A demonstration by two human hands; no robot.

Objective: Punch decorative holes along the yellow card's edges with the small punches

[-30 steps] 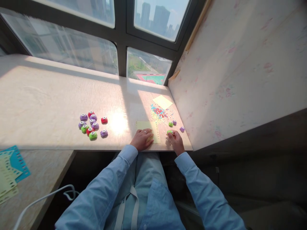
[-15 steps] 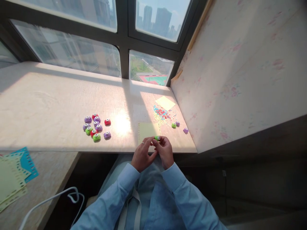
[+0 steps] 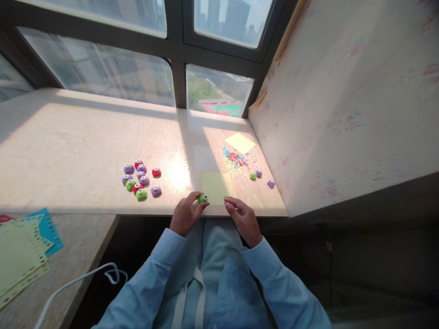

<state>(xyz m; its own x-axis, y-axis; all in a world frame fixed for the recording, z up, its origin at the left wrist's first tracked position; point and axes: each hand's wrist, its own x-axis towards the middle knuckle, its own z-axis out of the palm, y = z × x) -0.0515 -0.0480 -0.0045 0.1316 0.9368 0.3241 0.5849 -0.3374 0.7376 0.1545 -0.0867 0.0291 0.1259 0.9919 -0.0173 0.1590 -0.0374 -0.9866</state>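
A green paper punch (image 3: 202, 198) with a white-and-dark round button sits between the thumb and fingers of my left hand (image 3: 187, 213), at the left edge of a pale yellow sheet (image 3: 216, 185). That sheet has small holes punched along its left and right sides. Over its lower right corner, the thumb and fingers of my right hand (image 3: 243, 218) are pinched together; whatever lies at their tips is too small to make out. Further left stands a cluster of purple, red and green paper punches (image 3: 144, 180).
Red, blue and yellow paper bits (image 3: 236, 159) lie scattered before a yellow paper (image 3: 240, 143). A green punch (image 3: 253, 175) and two purple ones stand near the right wall (image 3: 329, 137). Punched sheets (image 3: 20, 256) and a white cable (image 3: 75, 279) are at lower left.
My hands have come apart. The green punch, earlier between both hands, has moved left in my left hand, while my right hand has shifted slightly right, uncovering more of the sheet.
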